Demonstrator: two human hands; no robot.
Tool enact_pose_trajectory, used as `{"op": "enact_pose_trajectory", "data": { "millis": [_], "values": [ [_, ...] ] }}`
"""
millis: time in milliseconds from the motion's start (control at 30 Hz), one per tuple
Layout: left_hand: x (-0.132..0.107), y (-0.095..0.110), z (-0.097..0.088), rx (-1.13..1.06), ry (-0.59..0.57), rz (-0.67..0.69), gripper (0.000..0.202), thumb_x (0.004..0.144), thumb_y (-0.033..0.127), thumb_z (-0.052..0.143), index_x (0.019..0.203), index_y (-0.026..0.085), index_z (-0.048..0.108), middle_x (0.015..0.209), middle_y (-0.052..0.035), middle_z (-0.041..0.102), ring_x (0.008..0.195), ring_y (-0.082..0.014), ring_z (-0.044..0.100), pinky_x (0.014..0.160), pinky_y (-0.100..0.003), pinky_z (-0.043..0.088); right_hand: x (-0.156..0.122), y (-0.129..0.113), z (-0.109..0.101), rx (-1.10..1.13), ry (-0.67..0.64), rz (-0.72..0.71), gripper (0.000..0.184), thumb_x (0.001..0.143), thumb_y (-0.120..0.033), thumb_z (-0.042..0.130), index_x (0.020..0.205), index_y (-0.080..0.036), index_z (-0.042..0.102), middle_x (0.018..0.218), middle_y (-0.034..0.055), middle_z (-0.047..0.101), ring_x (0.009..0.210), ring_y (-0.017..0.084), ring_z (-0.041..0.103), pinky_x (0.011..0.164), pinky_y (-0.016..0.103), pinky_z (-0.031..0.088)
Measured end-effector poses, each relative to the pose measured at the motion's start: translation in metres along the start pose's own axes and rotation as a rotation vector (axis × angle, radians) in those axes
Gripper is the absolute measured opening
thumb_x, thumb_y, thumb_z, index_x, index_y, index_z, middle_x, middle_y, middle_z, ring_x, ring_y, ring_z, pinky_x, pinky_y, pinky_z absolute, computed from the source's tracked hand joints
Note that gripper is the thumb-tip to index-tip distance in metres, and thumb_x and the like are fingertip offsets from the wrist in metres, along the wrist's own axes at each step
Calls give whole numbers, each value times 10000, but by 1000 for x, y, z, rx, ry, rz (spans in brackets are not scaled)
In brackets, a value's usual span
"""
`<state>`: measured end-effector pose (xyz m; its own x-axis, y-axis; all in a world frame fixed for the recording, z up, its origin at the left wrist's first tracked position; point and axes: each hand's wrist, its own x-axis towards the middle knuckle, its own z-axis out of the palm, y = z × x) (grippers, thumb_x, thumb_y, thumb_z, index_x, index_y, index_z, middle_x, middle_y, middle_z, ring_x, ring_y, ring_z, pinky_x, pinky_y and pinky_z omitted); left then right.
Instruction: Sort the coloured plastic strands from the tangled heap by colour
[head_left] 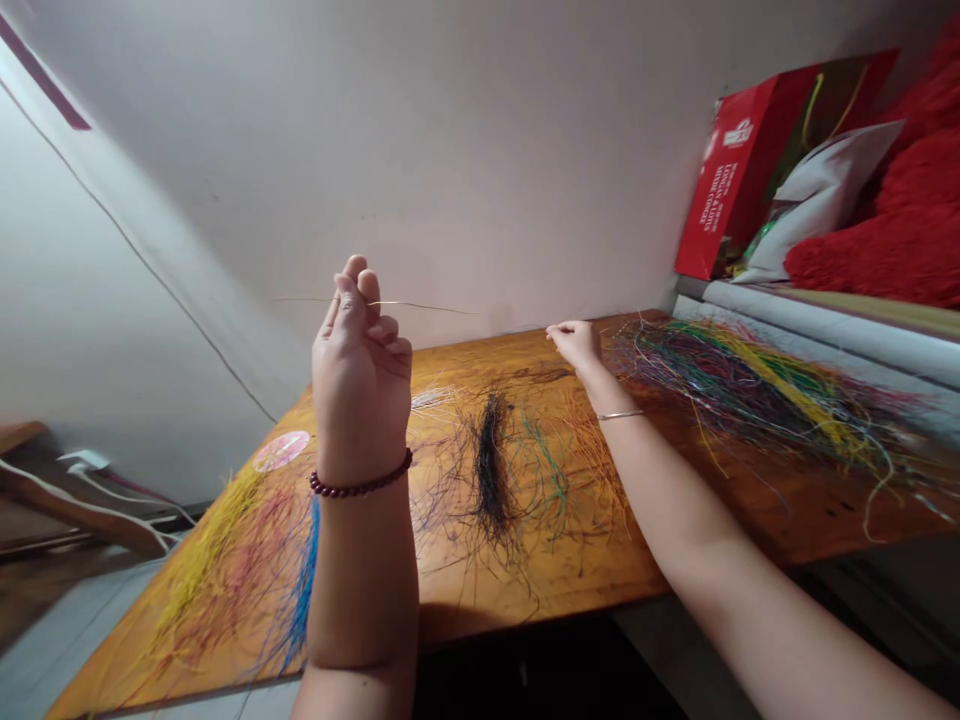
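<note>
My left hand [360,340] is raised before the wall, thumb and fingers pinched on a thin gold-brown wire [424,307] that sticks out on both sides. Over the back of the table, my right hand [576,345] has its fingertips pressed together; whatever they hold is too small to make out. Sorted by colour, thin wires lie beneath: a black bundle [491,470] in the middle, green strands [546,455] beside it, and orange strands [592,440] by my right forearm. White strands [435,398] lie behind my left wrist.
A large mixed heap of coloured wires [750,390] covers the right of the wooden table [465,590]. Yellow [202,550], red [262,535] and blue wires [304,590] lie at the left, near a round pink sticker [280,451]. A red box [739,180] stands back right.
</note>
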<state>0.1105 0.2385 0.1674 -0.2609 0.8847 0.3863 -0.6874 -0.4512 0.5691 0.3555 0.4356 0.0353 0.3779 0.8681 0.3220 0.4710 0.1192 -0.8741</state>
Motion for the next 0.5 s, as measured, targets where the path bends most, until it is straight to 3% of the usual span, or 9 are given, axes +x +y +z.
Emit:
{"op": "enact_pose_trajectory", "data": {
  "millis": [200,500],
  "values": [
    [-1,-1,1,12,6,4,131,1011,229,572,1065,188,683,901,66,666,487,25,461,429,-113,348,4,1,4,70,-49,23,253,903,-294,624,985,-99,763,886,122,774,663,127,676,631,192,518],
    [-1,-1,2,36,8,20,135,1011,239,570,1049,192,691,921,53,656,501,23,464,444,-113,346,2,4,10,101,-77,84,225,951,-319,625,940,-120,731,873,84,755,658,105,679,673,211,546]
  ]
}}
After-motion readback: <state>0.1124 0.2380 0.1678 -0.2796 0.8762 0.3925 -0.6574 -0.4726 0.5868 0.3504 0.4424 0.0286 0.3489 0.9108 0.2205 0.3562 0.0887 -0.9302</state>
